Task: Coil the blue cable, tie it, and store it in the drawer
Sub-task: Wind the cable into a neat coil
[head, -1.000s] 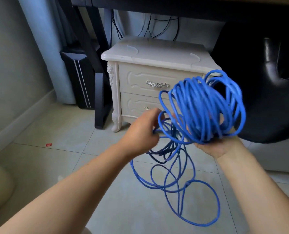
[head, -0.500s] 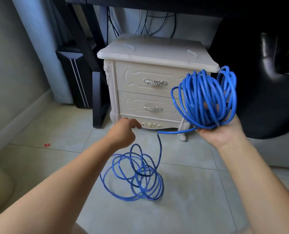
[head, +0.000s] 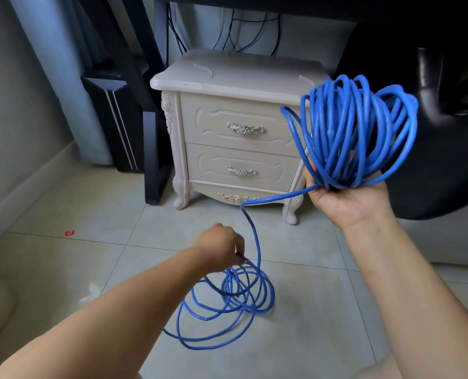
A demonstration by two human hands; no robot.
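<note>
The coiling is well under way but not finished. The right hand (head: pixel 347 203) is raised at the right of the view, palm up. Its grip is clenched round the bottom of a thick, rather untidy bundle of the blue plastic-jacketed cable (head: pixel 358 132), whose many loops stand up and fan out above the fingers. From the underside of that bundle a single strand runs left and down to the pale tiled floor (head: pixel 323 310), where a heap of loose loops (head: pixel 227 305) lies uncoiled. I judge this to be a smaller share of the cable than what is already gathered.

The left hand (head: pixel 219 247) is low, just above the heap. Its fingers are curled downward and its grip is pinched on a strand at the top of the loops, as far as the view shows. It seems placed to feed the next length up to the bundle.

What is left: wind in the floor loops, bind the bundle, and put it away. No tie is visible on the cable, and I see none nearby. The cream carved wooden nightstand (head: pixel 235 77) stands beyond the hands, and both its upper drawer (head: pixel 213 124) and its lower drawer (head: pixel 213 165) are closed, so storage has not begun. Which drawer is meant I cannot tell.
</note>
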